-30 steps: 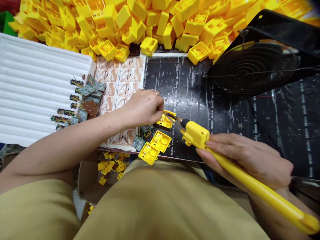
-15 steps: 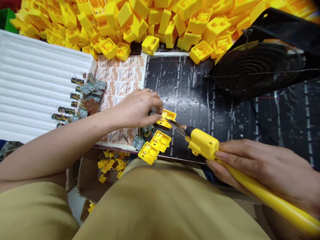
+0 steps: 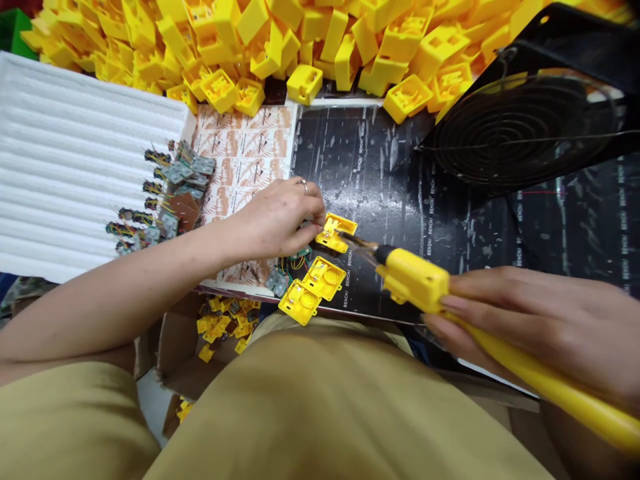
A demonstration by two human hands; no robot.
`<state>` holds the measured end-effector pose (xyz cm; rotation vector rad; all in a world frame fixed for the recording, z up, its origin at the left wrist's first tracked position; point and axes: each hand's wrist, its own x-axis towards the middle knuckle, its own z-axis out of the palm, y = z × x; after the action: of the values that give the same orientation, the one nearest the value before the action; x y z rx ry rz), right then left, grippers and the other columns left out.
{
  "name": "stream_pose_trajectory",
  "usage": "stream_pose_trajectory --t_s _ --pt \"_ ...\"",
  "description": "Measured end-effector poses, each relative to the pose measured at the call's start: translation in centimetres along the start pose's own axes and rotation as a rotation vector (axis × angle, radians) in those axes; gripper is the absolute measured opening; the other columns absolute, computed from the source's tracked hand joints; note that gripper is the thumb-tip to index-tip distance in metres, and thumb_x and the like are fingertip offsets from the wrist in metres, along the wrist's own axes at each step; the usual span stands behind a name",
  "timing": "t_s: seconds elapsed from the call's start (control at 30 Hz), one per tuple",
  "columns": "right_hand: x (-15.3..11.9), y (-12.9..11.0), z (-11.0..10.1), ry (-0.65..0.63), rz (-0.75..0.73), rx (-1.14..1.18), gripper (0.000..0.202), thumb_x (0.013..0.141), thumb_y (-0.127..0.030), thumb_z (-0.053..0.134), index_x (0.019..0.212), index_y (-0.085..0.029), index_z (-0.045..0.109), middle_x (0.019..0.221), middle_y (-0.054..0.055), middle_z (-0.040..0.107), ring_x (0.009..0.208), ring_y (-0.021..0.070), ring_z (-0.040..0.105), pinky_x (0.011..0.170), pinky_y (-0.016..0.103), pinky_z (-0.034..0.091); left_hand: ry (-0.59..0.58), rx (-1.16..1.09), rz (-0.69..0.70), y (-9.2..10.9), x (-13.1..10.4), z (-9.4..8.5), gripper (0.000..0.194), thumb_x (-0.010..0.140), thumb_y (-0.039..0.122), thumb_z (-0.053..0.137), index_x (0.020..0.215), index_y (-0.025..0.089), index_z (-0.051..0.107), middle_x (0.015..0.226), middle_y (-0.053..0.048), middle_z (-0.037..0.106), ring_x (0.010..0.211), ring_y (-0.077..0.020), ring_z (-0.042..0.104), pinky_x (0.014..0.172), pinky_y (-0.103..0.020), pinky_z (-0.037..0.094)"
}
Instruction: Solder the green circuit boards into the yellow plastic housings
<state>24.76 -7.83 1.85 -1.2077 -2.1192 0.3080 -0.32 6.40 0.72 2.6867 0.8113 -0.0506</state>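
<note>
My right hand (image 3: pixel 545 320) is wrapped round the yellow handle of a soldering iron (image 3: pixel 417 277). The iron's tip, smeared by motion, is at the right part of a small yellow plastic cover (image 3: pixel 340 233); whether they touch I cannot tell. At that cover's left edge, my left hand (image 3: pixel 290 217) has its thumb and fingers pinched together, and what lies between them is hidden. Two more yellow covers (image 3: pixel 327 277) with speaker-like hole patterns lie just below, near the bench edge. A small circuit board (image 3: pixel 277 283) with thin coloured wires sits beside them, partly under my left hand.
Yellow plastic housings (image 3: pixel 220 90) are heaped along the back. At the right stands a black fan (image 3: pixel 505 137). Several wired circuit boards (image 3: pixel 185 173) lie by a ribbed white foam sheet (image 3: pixel 90 167) at the left. Below the bench, a cardboard box (image 3: pixel 180 353) holds yellow pieces.
My right hand and the soldering iron have shifted slightly right, drawing the tip back a little across the cover. The left hand keeps its pinch by the cover. The whole view has shifted slightly.
</note>
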Motion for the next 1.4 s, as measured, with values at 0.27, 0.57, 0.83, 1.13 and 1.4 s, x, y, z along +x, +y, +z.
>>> stream_pose_trajectory --t_s 0.27,0.57,0.83,1.13,1.4 --pt "-1.5 0.5 1.0 0.001 0.109 -0.006 0.005 0.088 -0.021 0.062 0.089 -0.025 0.059 0.079 0.0 0.066 0.067 0.0135 0.065 0.062 0.025 0.057 0.055 0.05 -0.062 0.1 0.9 0.8 0.022 0.087 0.022 0.048 0.089 0.013 0.068 0.091 -0.009 0.066 0.086 -0.0211 0.063 0.079 -0.034 0.049" --pt "-0.5 0.7 1.9 -0.029 0.085 -0.01 0.006 0.09 -0.024 0.059 0.085 -0.025 0.059 0.076 -0.001 0.066 0.068 0.0133 0.066 0.065 0.025 0.059 -0.016 0.274 -0.053 1.1 1.7 0.0 0.025 0.085 0.023 0.046 0.082 0.014 0.069 0.086 -0.009 0.068 0.079 -0.0211 0.063 0.066 -0.031 0.045" --pt "-0.5 0.9 0.8 0.022 0.009 -0.066 0.007 0.088 -0.025 0.064 0.092 -0.023 0.058 0.079 0.001 0.067 0.063 0.0134 0.065 0.052 0.023 0.056 -0.129 0.331 -0.046 1.8 2.8 -1.1 0.017 0.077 0.018 0.052 0.074 0.015 0.069 0.08 -0.008 0.067 0.082 -0.0206 0.062 0.075 -0.032 0.044" --pt "-0.1 0.8 0.5 0.064 -0.018 -0.06 0.005 0.092 -0.023 0.058 0.092 -0.019 0.057 0.073 0.002 0.066 0.058 0.0105 0.064 0.049 0.018 0.052 -0.081 0.236 -0.056 1.1 2.6 -1.0 0.017 0.077 0.022 0.053 0.072 0.018 0.068 0.079 -0.005 0.065 0.079 -0.0202 0.063 0.071 -0.031 0.045" --pt "-0.3 1.0 1.7 -0.03 0.047 0.011 0.006 0.091 -0.022 0.06 0.086 -0.021 0.058 0.078 0.0 0.065 0.07 0.0106 0.065 0.068 0.022 0.056 -0.157 0.316 -0.071 1.4 2.8 -1.1 0.022 0.081 0.022 0.049 0.08 0.017 0.07 0.085 -0.006 0.068 0.082 -0.0216 0.064 0.069 -0.031 0.044"
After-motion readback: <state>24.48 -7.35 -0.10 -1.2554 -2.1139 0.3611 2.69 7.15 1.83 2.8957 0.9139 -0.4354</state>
